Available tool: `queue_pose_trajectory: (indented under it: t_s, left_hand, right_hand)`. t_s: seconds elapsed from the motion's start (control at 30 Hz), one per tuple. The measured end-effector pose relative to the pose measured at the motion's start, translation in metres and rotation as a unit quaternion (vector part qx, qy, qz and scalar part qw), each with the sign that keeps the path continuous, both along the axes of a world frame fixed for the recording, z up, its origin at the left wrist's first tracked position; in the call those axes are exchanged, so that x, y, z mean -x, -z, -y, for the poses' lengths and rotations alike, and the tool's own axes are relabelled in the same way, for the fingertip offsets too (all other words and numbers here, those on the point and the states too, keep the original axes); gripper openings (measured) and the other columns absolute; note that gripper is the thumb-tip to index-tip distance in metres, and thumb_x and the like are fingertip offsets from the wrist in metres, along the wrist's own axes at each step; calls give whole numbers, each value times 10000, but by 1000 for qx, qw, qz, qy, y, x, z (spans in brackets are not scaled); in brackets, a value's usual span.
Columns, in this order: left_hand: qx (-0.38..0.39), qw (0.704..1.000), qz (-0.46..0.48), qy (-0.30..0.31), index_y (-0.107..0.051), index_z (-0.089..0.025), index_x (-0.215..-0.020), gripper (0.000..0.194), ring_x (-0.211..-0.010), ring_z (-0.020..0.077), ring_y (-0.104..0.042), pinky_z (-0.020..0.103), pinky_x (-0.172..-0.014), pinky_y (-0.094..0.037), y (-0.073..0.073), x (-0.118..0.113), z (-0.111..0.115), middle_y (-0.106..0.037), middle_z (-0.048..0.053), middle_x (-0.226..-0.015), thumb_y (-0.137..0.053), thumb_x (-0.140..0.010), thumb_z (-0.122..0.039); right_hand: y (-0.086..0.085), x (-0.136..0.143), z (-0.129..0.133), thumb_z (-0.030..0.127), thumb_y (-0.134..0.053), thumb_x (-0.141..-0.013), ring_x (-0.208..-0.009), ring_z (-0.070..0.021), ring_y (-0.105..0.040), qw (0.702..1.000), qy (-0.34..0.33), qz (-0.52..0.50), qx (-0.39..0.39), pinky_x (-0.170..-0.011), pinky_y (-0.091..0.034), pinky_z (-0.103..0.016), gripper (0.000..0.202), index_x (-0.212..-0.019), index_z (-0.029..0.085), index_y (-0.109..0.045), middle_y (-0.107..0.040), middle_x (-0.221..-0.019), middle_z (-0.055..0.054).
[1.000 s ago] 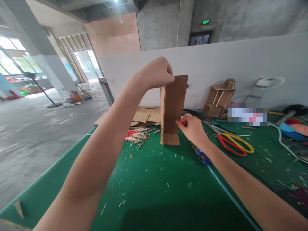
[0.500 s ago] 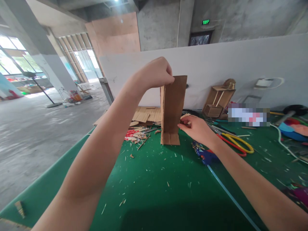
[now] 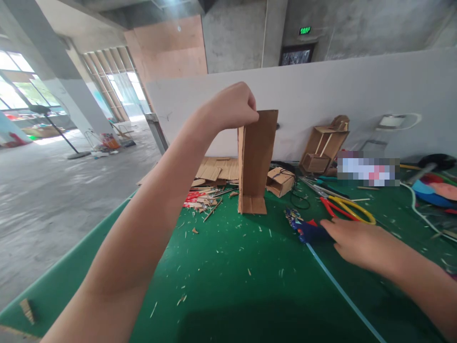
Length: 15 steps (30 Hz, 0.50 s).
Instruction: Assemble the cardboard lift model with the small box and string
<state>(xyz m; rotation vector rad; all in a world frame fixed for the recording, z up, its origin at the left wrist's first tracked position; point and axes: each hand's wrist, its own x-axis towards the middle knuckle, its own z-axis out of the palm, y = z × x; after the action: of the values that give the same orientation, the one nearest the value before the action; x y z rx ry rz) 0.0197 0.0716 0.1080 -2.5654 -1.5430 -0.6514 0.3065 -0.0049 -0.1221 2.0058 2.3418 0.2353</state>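
A tall, narrow cardboard piece [image 3: 259, 162] with folded sides and a flap at its base stands upright on the green table. My left hand [image 3: 237, 107] is closed on its top edge, fingers pinching the upper left corner. To the right, my right hand [image 3: 360, 240] hovers at the end of a dark blue tool with a red part [image 3: 309, 232], which looks like a glue gun. Its forefinger and thumb are apart on either side of the tool's near end; the other fingers are hidden. A light blue cord [image 3: 342, 288] runs from the tool toward the front edge.
Behind the upright cardboard lie flat cardboard sheets [image 3: 217, 170] and thin wooden sticks [image 3: 202, 197]. A small open cardboard box [image 3: 281, 182] with black cord stands right of it. Scissors with red and yellow handles [image 3: 352, 209] lie farther right. A cardboard model [image 3: 323, 147] leans by the white wall.
My right hand has left the lower right side of the cardboard and moved right and toward me, to the blue tool. The small box is now uncovered. My left hand stays put.
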Motion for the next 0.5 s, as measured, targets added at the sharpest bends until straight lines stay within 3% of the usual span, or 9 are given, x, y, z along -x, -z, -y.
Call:
queue_pose_trajectory:
  t_s: [0.13,0.23,0.37,0.43,0.5]
  left_hand:
    - [-4,1000,-7,-5,-699,-118,-852,270,-706,182,-523,321,-629,-269,0,-1,0,-536,71,-670,-548,-655,-221]
    - [-11,1000,-11,-6,-709,-137,-851,270,-691,182,-523,324,-616,-269,0,-1,1,-566,81,-684,-542,-660,-228]
    - [-15,1000,-14,-6,-713,-161,-818,245,-683,184,-522,327,-610,-270,-1,-2,3,-575,80,-678,-535,-660,-218]
    - [-15,1000,-15,-9,-709,-163,-792,226,-692,188,-524,326,-613,-276,-2,-2,4,-574,78,-673,-537,-653,-209]
    - [-13,1000,-15,-11,-701,-167,-764,204,-703,193,-526,326,-616,-281,-2,-2,4,-572,74,-664,-538,-648,-206]
  right_hand:
    - [-2,10,16,21,-428,-768,-938,-319,-648,993,30,95,58,-560,-515,-378,407,-1045,200,-666,-582,-1220,-167]
    - [3,7,18,6,-340,-813,-963,-311,-651,996,17,77,36,-577,-529,-382,438,-1072,183,-646,-589,-1201,-179]
    - [12,-14,15,82,-357,-868,-976,-300,-666,999,-46,20,-4,-738,-526,-411,383,-1071,196,-661,-601,-1215,-203]
    - [11,-26,14,130,-384,-878,-917,-295,-682,999,-34,-7,-22,-747,-505,-413,352,-1048,234,-674,-604,-1200,-221]
    - [8,-37,14,160,-417,-873,-803,-283,-694,997,19,-35,-71,-699,-480,-414,308,-979,262,-687,-619,-1133,-238]
